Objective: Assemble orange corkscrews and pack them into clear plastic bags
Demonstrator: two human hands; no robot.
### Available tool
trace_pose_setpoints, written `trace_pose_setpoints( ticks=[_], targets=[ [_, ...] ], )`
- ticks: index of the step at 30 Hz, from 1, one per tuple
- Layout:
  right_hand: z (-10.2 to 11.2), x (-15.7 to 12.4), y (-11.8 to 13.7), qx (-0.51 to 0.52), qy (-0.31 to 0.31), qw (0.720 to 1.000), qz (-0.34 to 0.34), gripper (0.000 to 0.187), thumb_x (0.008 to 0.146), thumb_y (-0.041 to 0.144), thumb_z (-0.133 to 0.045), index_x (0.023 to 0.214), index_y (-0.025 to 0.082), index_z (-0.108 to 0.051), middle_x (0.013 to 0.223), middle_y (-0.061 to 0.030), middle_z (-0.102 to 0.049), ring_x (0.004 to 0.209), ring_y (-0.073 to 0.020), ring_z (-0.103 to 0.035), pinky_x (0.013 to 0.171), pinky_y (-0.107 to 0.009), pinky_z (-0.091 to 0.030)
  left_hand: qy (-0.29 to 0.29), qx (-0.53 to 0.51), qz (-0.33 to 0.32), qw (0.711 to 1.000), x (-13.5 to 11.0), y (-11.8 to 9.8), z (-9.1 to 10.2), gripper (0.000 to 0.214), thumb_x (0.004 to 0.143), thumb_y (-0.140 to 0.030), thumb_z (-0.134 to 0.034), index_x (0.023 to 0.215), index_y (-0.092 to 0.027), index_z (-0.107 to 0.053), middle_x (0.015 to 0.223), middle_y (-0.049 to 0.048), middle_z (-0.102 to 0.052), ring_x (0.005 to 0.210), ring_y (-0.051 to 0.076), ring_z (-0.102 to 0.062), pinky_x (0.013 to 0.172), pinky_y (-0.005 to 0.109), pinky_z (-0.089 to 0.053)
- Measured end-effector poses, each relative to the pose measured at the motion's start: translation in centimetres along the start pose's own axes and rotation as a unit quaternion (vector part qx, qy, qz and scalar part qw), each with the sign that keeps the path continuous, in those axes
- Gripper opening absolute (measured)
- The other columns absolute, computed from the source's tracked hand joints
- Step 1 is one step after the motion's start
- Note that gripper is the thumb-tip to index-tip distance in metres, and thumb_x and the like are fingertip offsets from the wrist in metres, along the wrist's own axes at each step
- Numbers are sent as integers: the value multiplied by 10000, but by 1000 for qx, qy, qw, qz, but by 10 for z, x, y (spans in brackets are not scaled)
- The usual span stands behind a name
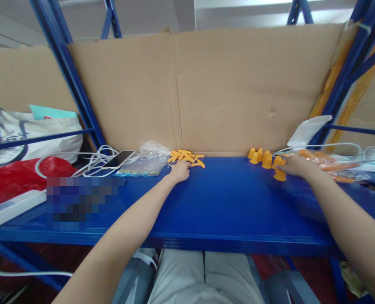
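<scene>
My left hand [180,170] rests on the blue shelf [225,202] at the near edge of a small heap of curved orange pieces [187,156]; its fingers are curled on one of them. My right hand [292,165] reaches to a cluster of orange cup-shaped parts [265,159] by the cardboard wall. Its fingers are closed on one orange cup [280,174] at the front of the group.
A phone [119,159], white cables [94,162] and a clear plastic bag [147,159] lie left of the heap. A red bag [12,177] and a white tote [31,135] sit far left. A bag of orange parts [333,166] lies right. Cardboard [206,88] backs the shelf.
</scene>
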State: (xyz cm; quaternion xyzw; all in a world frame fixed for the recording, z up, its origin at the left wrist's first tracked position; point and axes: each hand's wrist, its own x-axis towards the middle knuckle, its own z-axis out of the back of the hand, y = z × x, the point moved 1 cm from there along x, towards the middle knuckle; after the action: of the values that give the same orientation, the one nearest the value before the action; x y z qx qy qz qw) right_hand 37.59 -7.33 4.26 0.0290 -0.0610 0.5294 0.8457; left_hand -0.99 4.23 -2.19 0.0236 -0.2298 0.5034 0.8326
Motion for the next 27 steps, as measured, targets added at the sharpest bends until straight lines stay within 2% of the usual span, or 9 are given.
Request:
trace_pose_setpoints(
  ticks=[5, 8, 10, 13, 15, 18, 23, 27],
  targets=[
    [-2, -7, 20, -5, 19, 996, 87, 319, 904, 352, -528, 867, 82, -694, 864, -200, -683, 871, -282, -660, 707, -315, -435, -13, 42, 8, 999, -4, -8, 5, 290, 736, -90, -550, 952, -218, -694, 1051, 90, -685, 1042, 294, -608, 911, 455, -482],
    [-7, -17, 44, 24, -2, 992, 128, 282, 900, 349, -538, 829, 107, -664, 837, -157, -678, 825, -259, -657, 689, -301, -434, -17, 39, 19, 999, -5, -12, 8, 342, 745, -86, -546, 1032, -214, -681, 1028, 95, -688, 1017, 286, -618, 899, 445, -488],
    [-12, -20, 60, 53, -31, 987, 148, 243, 890, 342, -548, 816, 134, -652, 822, -129, -675, 817, -253, -656, 704, -305, -440, -20, 35, 30, 999, -5, -12, 8, 297, 753, -97, -552, 987, -213, -693, 1004, 95, -692, 1012, 288, -620, 900, 446, -486],
    [-17, -17, 77, 96, -40, 978, 182, 222, 878, 343, -569, 791, 153, -643, 793, -110, -677, 799, -255, -657, 706, -313, -446, -25, 30, 38, 999, -4, -10, 6, 161, 761, -121, -573, 819, -207, -698, 980, 102, -692, 1024, 304, -612, 908, 465, -474],
    [-19, -13, 84, 112, -37, 974, 195, 205, 864, 330, -593, 775, 153, -645, 787, -114, -684, 795, -263, -661, 702, -317, -452, -36, 20, 34, 999, -3, -8, 4, 103, 753, -132, -603, 740, -204, -674, 955, 104, -691, 1026, 312, -606, 923, 483, -457],
    [-18, -6, 95, 119, -36, 970, 207, 192, 834, 326, -635, 759, 151, -663, 802, -128, -698, 818, -286, -669, 724, -339, -468, -68, 0, 28, 997, -2, -8, 2, 102, 739, -107, -616, 724, -206, -635, 943, 94, -689, 1037, 312, -599, 947, 505, -425],
    [-12, 1, 118, 104, -26, 975, 194, 247, 832, 353, -632, 770, 126, -711, 831, -170, -711, 879, -323, -676, 739, -347, -486, -95, -21, 27, 995, -3, -19, 9, 153, 789, -95, -565, 893, -196, -614, 1007, 118, -690, 1044, 325, -609, 935, 509, -404],
    [-12, 5, 135, 81, -26, 980, 180, 299, 846, 368, -607, 882, 95, -724, 917, -200, -716, 935, -315, -676, 733, -320, -491, -117, -24, 24, 993, -6, -30, 17, 148, 838, -150, -550, 966, -193, -610, 966, 118, -705, 1002, 313, -635, 926, 480, -409]
  ],
)
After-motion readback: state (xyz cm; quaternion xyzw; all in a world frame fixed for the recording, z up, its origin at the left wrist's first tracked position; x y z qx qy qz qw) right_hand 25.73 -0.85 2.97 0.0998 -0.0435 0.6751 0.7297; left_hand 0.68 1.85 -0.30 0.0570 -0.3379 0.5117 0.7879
